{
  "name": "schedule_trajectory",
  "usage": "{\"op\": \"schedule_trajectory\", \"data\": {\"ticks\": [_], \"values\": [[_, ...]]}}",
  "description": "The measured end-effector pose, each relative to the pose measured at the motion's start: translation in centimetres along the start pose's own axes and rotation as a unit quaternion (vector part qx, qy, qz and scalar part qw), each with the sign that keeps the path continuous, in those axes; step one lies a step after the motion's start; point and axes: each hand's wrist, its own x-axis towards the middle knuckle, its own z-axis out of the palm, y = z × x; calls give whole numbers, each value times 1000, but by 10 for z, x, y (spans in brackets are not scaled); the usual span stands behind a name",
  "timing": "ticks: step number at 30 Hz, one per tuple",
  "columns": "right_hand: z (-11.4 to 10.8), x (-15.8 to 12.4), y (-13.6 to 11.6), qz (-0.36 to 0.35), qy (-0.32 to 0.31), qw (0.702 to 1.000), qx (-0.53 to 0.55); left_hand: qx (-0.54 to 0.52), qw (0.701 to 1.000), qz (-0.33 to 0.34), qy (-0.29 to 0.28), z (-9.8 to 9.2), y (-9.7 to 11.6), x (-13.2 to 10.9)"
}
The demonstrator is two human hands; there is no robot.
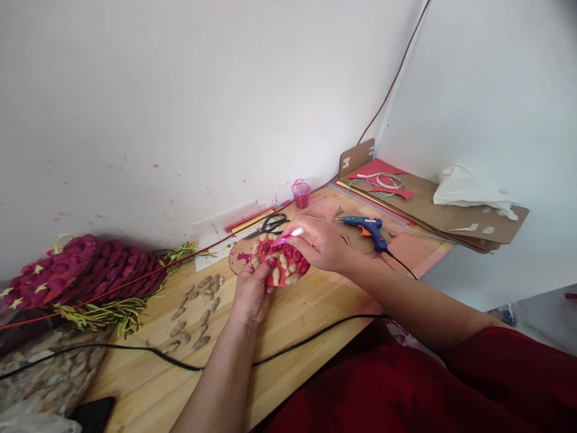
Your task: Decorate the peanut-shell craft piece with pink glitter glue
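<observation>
Wooden table (288, 349) against a white wall (225, 78); pink spots (155, 165) on it at 10 o'clock from the red disc (283, 279). Disc held over table, mid-view, set with peanuts (276, 276). Left hand (255, 291) grips its near edge; right hand (322, 243) pinches a brush (295, 231). From disc: paint cup (301, 197), 12; glue gun (372, 230), 2; loose peanuts (205, 316), 8.

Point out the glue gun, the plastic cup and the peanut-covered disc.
Glue gun (372, 228), head view: blue body.
Plastic cup (302, 197), head view: front wall.
Peanut-covered disc (283, 261), head view: peanut near its middle.
</observation>
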Motion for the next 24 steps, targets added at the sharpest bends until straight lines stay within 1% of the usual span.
{"op": "schedule_trajectory", "data": {"ticks": [5,13,19,24], "values": [[-1,1,-2,0,1,1000,16,-6,1000,-11,10,1,1,0],[0,-1,-3,-4,-18,999,-39,1,1000,1,-3,-1,1,0],[-1,2,-4,-1,10,1000,-2,7,1000,7,-14,-2,-1,0],[0,1,0,3,13,1000,4,-2,1000,1,5,-1,-1,1]]}}
